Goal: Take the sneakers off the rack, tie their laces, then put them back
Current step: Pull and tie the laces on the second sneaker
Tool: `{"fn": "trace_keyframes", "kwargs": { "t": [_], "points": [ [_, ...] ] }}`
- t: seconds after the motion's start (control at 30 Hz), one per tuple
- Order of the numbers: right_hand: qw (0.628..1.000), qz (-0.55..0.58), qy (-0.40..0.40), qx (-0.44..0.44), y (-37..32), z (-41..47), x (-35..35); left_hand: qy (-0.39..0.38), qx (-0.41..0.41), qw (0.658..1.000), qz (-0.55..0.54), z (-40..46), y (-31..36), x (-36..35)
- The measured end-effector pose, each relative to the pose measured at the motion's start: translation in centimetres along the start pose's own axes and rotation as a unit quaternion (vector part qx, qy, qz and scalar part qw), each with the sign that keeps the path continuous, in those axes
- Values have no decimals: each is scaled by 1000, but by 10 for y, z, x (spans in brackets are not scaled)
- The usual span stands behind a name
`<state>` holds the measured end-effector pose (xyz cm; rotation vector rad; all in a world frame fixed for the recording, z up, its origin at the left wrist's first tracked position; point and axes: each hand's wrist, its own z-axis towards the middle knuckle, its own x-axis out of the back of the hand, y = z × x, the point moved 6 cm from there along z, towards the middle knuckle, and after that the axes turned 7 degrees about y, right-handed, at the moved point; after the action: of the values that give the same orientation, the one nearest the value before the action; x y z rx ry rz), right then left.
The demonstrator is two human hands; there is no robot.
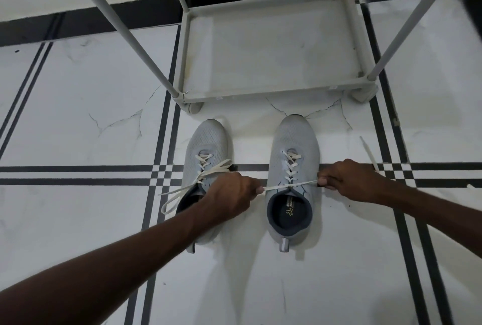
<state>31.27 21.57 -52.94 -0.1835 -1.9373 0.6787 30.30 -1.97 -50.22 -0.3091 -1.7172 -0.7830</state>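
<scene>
Both sneakers are off the rack [271,95] and stand on the floor [78,116] just in front of it, toes pointing at its bottom frame. So the first part of the job looks done.

The left sneaker [206,147], the one nearer the rack's left post, seems tied already: its lace [198,181] lies in a loose bow with loops trailing off toward the heel side. I judge it finished, though my forearm covers the heel half, so I can't check the knot closely.

I am working on the right sneaker [293,165], in front of the rack's right half. My left hand [232,191] pinches one end of its lace [287,185] and my right hand [349,181] pinches the other, each grip pressed together on the cord between thumb and fingers. The lace is drawn taut straight across the tongue, just above the opening. The spare tail runs out past my right hand across the floor.

By my reckoning this is the first cross being cinched. Still left: form the loops, tighten the bow, then lift both sneakers back onto the rack, whose bottom shelf is bare.
</scene>
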Motion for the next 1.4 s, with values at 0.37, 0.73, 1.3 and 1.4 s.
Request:
{"fn": "trace_keyframes", "kwargs": {
  "t": [0.37,0.73,1.3,1.4],
  "points": [
    [978,199,-3,-69,0,-19,25,7,193,948,-253,9,-28,18],
    [817,564,-12,-121,-37,-13,41,-122,226,710,-655,55,11,34],
    [917,363,149,-71,-62,1,44,-47,324,701,-634,73,11,-6],
    [928,334,151,-72,-64,3,42,-85,302,682,-661,74,20,-6]
  ]
}}
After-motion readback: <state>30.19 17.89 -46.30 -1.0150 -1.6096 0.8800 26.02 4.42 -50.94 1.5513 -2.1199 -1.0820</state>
